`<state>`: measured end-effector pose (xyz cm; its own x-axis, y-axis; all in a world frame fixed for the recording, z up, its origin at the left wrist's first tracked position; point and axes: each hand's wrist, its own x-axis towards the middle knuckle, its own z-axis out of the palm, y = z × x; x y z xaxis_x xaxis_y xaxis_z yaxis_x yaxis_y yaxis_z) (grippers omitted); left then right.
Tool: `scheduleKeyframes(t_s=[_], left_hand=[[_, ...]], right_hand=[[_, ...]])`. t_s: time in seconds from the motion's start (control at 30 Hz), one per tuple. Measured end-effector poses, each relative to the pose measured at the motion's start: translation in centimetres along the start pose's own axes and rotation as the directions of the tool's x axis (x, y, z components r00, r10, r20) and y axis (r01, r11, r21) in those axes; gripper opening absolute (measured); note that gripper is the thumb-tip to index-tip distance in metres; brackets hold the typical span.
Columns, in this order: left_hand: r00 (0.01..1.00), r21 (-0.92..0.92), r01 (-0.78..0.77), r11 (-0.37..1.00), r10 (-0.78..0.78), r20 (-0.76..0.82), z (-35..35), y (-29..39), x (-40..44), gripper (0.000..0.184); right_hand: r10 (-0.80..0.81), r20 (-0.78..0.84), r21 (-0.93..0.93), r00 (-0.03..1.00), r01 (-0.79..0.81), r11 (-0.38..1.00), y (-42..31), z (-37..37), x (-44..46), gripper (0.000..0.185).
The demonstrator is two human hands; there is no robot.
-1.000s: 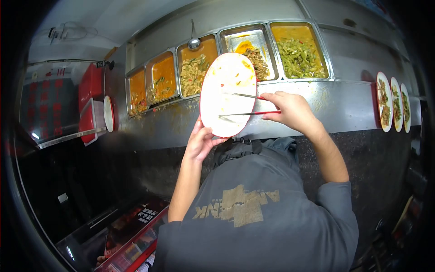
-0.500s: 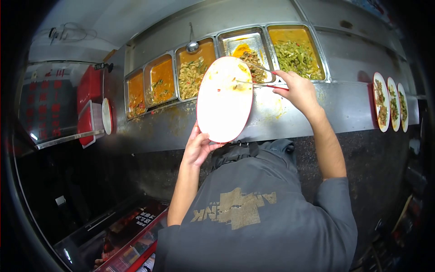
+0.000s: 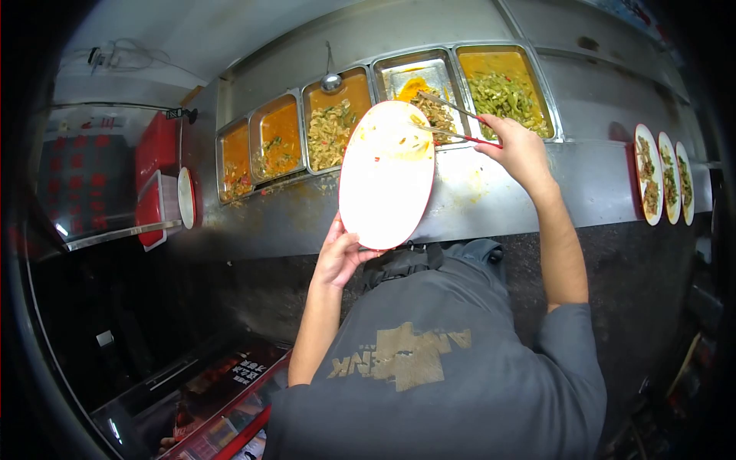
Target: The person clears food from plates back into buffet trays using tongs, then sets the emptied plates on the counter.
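Note:
My left hand (image 3: 341, 257) grips the lower end of a white oval plate (image 3: 385, 195) with a red rim, thumb on top. Sauce stains and a few food scraps mark its upper part. My right hand (image 3: 517, 149) is closed around the red handles of metal tongs (image 3: 458, 136). One arm of the tongs reaches toward the plate's upper right edge, the other lies over a nearly emptied steel pan (image 3: 389, 74) with some minced food. Whether the tips touch anything I cannot tell.
Right of that pan is one of green vegetables (image 3: 502, 96); to its left stands a chicken-like dish (image 3: 328, 130) with a ladle (image 3: 330, 81). Several filled oval plates (image 3: 648, 172) stand at the counter's right end. A red-rimmed plate (image 3: 185, 198) is at the left.
The tongs have shifted right and slightly away from the plate, their arms now wider apart. The plate is still in my left hand, with more sauce showing near its top.

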<state>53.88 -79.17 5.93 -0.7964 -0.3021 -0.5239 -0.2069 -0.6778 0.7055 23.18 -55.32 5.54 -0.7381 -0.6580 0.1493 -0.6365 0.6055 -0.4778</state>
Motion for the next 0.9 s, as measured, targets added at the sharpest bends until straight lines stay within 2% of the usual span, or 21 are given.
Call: scheduleKeyframes(t_s=[0.07, 0.17, 0.2, 0.3, 0.43, 0.6, 0.7, 0.8, 0.9], left_hand=[[1.000, 0.005, 0.009, 1.000, -0.009, 0.009, -0.4, -0.2, 0.1, 0.076], [1.000, 0.032, 0.007, 0.999, -0.007, 0.001, 0.4, 0.0, 0.0, 0.077], [1.000, 0.043, -0.001, 0.999, 0.002, -0.006, 0.5, 0.0, 0.0, 0.077], [0.999, 0.080, -0.017, 0.997, 0.019, -0.027, 0.9, -0.1, 0.1, 0.078], [0.999, 0.114, -0.024, 0.993, 0.028, -0.031, 1.3, 0.0, 0.0, 0.080], [0.999, 0.097, -0.013, 0.995, 0.017, -0.042, 1.7, 0.0, 0.1, 0.079], [0.999, 0.095, -0.007, 0.995, 0.012, -0.046, 1.4, -0.3, 0.1, 0.079], [0.999, 0.088, -0.001, 0.996, 0.006, -0.047, 1.1, -0.1, 0.3, 0.079], [0.999, 0.052, 0.014, 0.999, -0.012, -0.039, 1.0, 0.0, 0.4, 0.079]], right_hand=[[0.014, 0.008, 0.076, 1.000, -0.015, 0.997, 0.4, 0.3, 0.3, 0.053], [0.007, 0.182, 0.149, 0.983, -0.035, 0.988, -0.6, 0.2, 0.5, 0.051], [-0.027, 0.190, 0.063, 0.981, 0.016, 0.998, -0.5, 0.6, 0.6, 0.050], [-0.004, 0.154, -0.057, 0.988, 0.013, 0.998, -0.6, 1.4, 1.0, 0.050], [0.098, 0.168, -0.190, 0.981, -0.066, 0.980, 1.1, 3.5, 3.3, 0.048], [0.110, 0.110, -0.103, 0.988, -0.099, 0.990, 3.1, 4.7, 5.4, 0.047], [0.136, 0.136, -0.025, 0.981, -0.134, 0.991, 2.6, 4.2, 5.6, 0.049], [0.107, 0.230, 0.191, 0.967, -0.152, 0.970, 1.8, 4.3, 5.1, 0.051], [0.029, 0.213, 0.255, 0.977, -0.084, 0.963, 0.2, 4.7, 4.7, 0.051]])
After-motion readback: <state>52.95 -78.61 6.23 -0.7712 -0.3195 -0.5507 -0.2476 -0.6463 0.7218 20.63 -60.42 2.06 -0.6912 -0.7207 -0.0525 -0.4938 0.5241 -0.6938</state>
